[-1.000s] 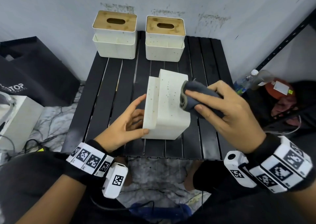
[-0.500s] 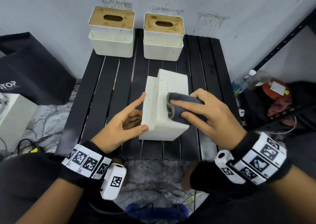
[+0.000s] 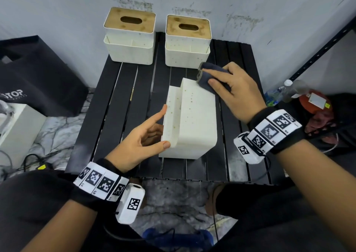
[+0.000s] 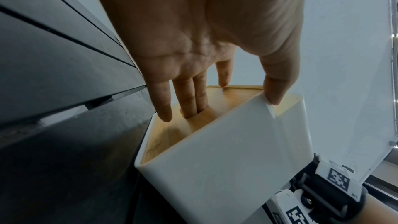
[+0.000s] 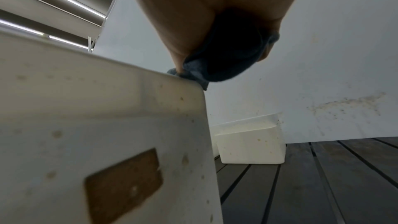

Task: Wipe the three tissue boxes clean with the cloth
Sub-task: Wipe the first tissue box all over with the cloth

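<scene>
A white speckled tissue box [image 3: 192,121] lies on its side mid-table, its wooden lid [image 4: 168,135] facing left. My left hand [image 3: 161,128] holds it at the lid end, thumb on the near corner and two fingers in the lid's slot. My right hand [image 3: 217,76] grips a folded dark blue-grey cloth [image 3: 202,74] and presses it on the box's far right corner [image 5: 189,83]. Two more white tissue boxes with wooden lids stand upright at the back, one on the left [image 3: 130,38] and one on the right [image 3: 187,42].
The black slatted table [image 3: 119,101] stands against a stained wall. On the floor to the left are a black bag [image 3: 38,78] and a white case [image 3: 17,128]. On the right are a plastic bottle [image 3: 281,92] and a dark shelf upright [image 3: 317,49].
My right hand has slid the cloth from the middle of the box's upper face to its far right corner. The left hand keeps the same hold.
</scene>
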